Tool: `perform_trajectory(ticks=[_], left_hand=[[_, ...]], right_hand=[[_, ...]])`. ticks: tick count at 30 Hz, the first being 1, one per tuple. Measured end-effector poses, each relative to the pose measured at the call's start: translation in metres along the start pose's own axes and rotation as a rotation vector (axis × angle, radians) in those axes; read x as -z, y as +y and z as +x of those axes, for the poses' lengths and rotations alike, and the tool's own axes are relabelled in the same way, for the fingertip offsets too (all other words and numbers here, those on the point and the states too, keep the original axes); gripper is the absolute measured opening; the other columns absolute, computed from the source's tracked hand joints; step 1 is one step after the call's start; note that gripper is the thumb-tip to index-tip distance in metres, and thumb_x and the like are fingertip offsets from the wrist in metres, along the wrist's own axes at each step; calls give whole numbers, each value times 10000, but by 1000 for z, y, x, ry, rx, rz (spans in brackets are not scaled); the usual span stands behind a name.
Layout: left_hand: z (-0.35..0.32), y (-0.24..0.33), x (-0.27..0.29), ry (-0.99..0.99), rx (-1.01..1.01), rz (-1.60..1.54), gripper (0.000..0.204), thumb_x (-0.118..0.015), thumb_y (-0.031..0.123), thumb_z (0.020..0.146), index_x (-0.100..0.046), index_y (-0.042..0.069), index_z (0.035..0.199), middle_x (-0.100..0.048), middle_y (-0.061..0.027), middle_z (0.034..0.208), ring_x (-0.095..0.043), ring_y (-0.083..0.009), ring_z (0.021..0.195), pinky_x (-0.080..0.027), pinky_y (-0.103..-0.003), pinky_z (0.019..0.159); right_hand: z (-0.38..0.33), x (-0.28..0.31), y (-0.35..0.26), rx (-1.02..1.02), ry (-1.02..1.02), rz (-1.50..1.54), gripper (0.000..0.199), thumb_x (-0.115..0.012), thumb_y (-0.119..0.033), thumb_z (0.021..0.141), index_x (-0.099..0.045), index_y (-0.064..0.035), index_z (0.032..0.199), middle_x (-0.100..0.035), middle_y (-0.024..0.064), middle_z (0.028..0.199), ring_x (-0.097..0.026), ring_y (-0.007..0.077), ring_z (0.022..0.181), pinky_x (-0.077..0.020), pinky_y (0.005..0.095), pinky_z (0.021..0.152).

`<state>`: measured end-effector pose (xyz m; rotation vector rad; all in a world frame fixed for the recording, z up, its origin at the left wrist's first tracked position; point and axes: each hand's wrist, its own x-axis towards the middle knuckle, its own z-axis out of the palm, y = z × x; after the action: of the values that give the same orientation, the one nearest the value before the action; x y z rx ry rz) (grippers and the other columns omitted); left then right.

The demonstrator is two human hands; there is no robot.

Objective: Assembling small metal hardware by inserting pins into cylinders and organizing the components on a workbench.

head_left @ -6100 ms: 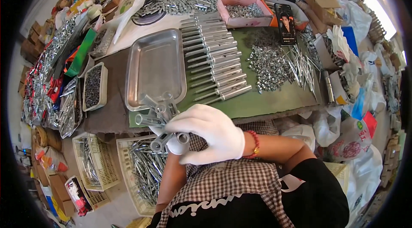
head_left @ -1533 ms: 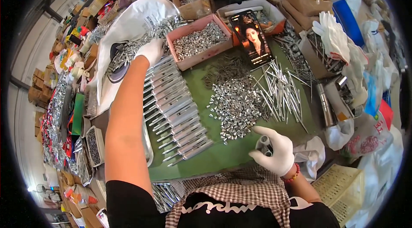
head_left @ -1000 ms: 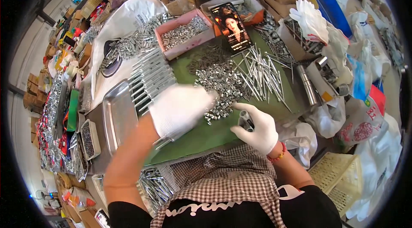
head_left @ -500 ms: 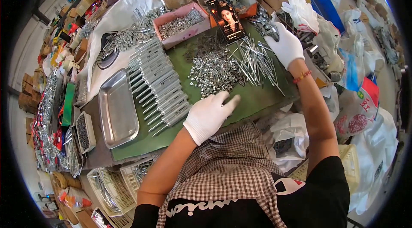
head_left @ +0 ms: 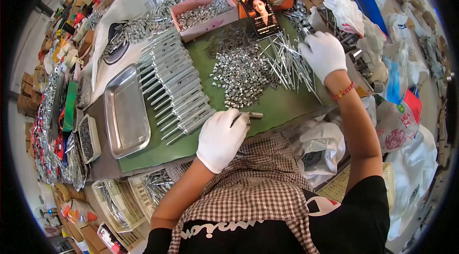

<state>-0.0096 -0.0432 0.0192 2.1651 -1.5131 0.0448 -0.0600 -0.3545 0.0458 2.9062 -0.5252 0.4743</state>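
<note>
Short silver metal sleeve (head_left: 252,115) sits pinched at the fingertips of the white-gloved left hand (head_left: 222,138), low over the green mat (head_left: 282,103). Hold it level. The gloved right hand (head_left: 323,54), fingers spread, presses on the long silver pins (head_left: 287,65); lift one cleanly.

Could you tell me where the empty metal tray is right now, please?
In the head view, the metal tray lies left on the green mat, beside the row of assembled metal rods.

Green-topped table (head_left: 287,105): metal tray (head_left: 125,113), rods (head_left: 178,86), small metal parts (head_left: 241,74).
</note>
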Motion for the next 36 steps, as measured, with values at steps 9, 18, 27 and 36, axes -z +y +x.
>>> perform_trajectory(ticks=[9,18,27,36], left_hand=[[0,1,-15,137,-40,63,159,-665,125,762,-622,75,906,-580,-43,829,-579,-246,739,-478,-370,627],[-9,6,-21,205,53,-20,151,-657,102,770,-617,97,916,-579,-46,846,-567,-267,755,-462,-381,665],[-4,13,-26,184,139,-101,169,-668,96,757,-649,96,925,-586,-49,847,-568,-268,797,-454,-374,723],[-6,13,-27,192,161,-112,174,-693,116,743,-668,109,915,-583,-45,848,-566,-265,780,-455,-372,709]], right_hand=[[-8,-9,-11,-214,-278,194,303,-607,-345,831,-664,-50,871,-655,172,878,-617,355,855,-487,431,760],[-29,26,-13,-199,300,474,96,-631,-136,846,-633,-60,906,-641,117,817,-637,251,728,-497,327,678],[-95,31,-57,-399,-199,1327,142,-573,52,822,-622,9,947,-643,88,914,-651,155,780,-530,252,704],[-99,24,-62,198,-122,689,160,-703,-37,711,-680,-66,866,-605,87,837,-586,296,774,-480,363,695]])
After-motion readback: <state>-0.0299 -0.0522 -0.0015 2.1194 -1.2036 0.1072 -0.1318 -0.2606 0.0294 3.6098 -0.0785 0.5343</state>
